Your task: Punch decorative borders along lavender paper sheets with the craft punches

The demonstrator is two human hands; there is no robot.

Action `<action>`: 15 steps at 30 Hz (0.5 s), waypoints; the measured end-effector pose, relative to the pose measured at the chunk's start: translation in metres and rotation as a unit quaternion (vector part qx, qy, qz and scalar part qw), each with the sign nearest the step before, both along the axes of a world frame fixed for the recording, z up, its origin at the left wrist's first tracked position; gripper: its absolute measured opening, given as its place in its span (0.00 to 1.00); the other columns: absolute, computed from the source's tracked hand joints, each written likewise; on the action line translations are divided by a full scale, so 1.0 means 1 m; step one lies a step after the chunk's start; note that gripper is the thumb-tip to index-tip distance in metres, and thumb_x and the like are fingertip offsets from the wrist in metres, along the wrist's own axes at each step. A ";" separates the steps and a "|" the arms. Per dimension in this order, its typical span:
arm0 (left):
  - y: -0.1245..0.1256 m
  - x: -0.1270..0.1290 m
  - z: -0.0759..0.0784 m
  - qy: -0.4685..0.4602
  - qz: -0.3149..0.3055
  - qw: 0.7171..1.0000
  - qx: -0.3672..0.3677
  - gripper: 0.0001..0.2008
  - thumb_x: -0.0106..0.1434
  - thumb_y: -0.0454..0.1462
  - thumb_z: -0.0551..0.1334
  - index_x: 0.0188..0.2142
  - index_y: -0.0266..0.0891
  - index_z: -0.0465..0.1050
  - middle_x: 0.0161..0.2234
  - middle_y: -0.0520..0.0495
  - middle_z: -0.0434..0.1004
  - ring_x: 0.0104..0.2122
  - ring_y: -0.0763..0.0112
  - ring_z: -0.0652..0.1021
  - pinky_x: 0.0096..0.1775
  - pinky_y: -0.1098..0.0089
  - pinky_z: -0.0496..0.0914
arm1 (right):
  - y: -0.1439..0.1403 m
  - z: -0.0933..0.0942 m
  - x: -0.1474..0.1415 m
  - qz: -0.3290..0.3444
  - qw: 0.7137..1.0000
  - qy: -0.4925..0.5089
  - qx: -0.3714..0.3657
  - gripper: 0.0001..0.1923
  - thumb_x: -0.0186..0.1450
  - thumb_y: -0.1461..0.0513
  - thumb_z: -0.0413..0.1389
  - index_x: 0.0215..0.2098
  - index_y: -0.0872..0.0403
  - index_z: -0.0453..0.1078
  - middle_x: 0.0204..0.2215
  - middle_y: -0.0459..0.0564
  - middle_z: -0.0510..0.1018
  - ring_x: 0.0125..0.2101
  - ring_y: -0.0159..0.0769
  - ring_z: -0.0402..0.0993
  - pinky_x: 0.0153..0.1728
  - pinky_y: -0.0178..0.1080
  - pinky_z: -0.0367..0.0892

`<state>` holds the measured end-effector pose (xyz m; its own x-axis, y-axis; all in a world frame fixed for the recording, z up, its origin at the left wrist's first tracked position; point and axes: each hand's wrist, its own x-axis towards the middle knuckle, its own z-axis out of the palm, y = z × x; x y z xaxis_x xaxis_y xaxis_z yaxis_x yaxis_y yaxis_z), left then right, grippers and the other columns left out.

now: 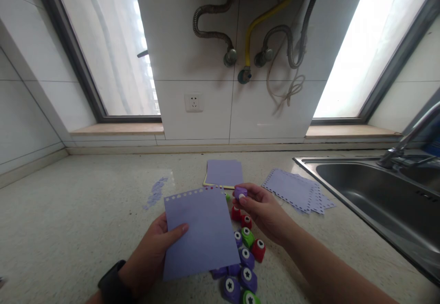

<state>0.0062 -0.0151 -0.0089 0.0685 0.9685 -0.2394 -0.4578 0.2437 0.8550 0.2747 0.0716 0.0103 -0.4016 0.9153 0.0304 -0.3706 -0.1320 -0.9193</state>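
Note:
My left hand (161, 244) grips a purple sheet of paper (199, 235) by its left side, thumb on top. A row of small punched holes runs along the sheet's top edge. Between the fingers and thumb of my right hand (263, 208) is a purple paper punch (241, 193), close to the sheet's top right corner. Whether the punch touches the paper I cannot tell. Under and beside the sheet lie several more punches in purple, green and red, among them a red punch (258, 250) and a purple punch (231, 288). The sheet partly hides some of them.
A stack of purple paper (224, 172) lies behind the held sheet. Hole-edged sheets (292, 189) are fanned out at the right, near the steel sink (364, 203). Small purple paper scraps (157, 192) lie on the stone counter (85, 212) at the left. Behind stands a tiled wall.

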 end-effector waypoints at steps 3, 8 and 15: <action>0.000 -0.001 -0.002 0.005 -0.001 1.000 -0.001 0.31 0.59 0.37 0.74 0.59 0.33 0.67 0.52 0.30 0.79 0.43 0.51 0.83 0.47 0.55 0.77 | 0.000 0.001 -0.001 -0.008 1.000 -0.002 0.000 0.21 0.55 0.58 0.75 0.44 0.52 0.77 0.39 0.49 0.81 0.37 0.29 0.78 0.43 0.34 0.69; 0.000 -0.001 -0.002 0.005 0.002 1.000 0.000 0.30 0.59 0.37 0.74 0.58 0.33 0.69 0.52 0.31 0.79 0.45 0.51 0.83 0.47 0.56 0.76 | -0.001 0.003 -0.002 -0.018 1.000 0.003 -0.009 0.22 0.54 0.57 0.75 0.43 0.53 0.77 0.37 0.48 0.80 0.37 0.30 0.77 0.42 0.34 0.69; -0.003 0.001 0.004 0.020 0.008 1.000 -0.016 0.31 0.56 0.39 0.76 0.56 0.34 0.71 0.53 0.31 0.79 0.43 0.50 0.84 0.45 0.57 0.77 | -0.004 0.004 -0.005 -0.009 1.000 0.013 -0.019 0.21 0.54 0.57 0.75 0.41 0.53 0.76 0.35 0.48 0.79 0.34 0.29 0.75 0.35 0.32 0.67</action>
<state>0.0070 -0.0177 -0.0052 0.0435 0.9611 -0.2728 -0.4282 0.2646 0.8641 0.2698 0.0672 0.0141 -0.3847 0.9230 0.0051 -0.3963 -0.1602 -0.9040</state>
